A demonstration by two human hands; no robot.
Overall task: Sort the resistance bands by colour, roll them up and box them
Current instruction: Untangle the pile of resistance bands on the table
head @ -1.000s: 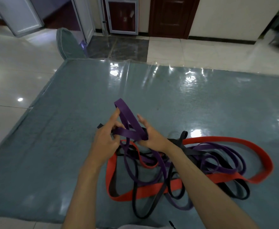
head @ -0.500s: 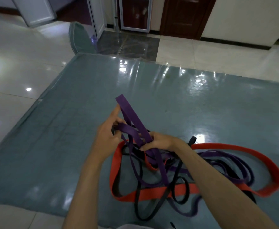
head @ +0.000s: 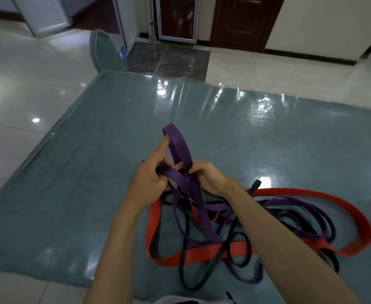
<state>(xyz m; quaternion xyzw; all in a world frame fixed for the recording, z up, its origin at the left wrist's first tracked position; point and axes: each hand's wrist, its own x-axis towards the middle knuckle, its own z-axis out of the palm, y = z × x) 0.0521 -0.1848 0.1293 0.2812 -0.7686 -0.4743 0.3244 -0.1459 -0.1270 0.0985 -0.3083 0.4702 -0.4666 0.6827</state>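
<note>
Gleaming at far left: pale glossy floor tiles (head: 20, 88) with ceiling-light reflections, meeting the left edge of a blue-green mat (head: 74, 172) under a shiny clear plastic sheet. Past the mat's far corner, a rounded blue-green chair back (head: 104, 51), standing close to a white-framed door (head: 175, 18); further right, a dark brown wooden door (head: 243, 20).

Left of centre, above the mat: left hand (head: 150, 178), fingers curled round a strand of the purple resistance band (head: 180, 150), index finger stretched straight up along the inner side of the raised loop. Loop standing upright between both hands, its rounded top the highest point of the band. Just right of it: right hand (head: 208, 177), knuckles up, fingers bent tightly, pinching the same purple band where the two legs of the loop cross. Hands nearly touching. From the grips, purple strands dropping down and toward the viewer into the tangle below.

Beneath and right of the hands, lying on the mat: broad red resistance band (head: 325, 194) in a long flat oval reaching well to the right, partly under the right forearm; thin black resistance band (head: 184, 270) looping through it at the near side; more purple strands (head: 294, 211) coiled inside the red oval, all overlapping. Count of separate bands in the heap unclear.
</note>
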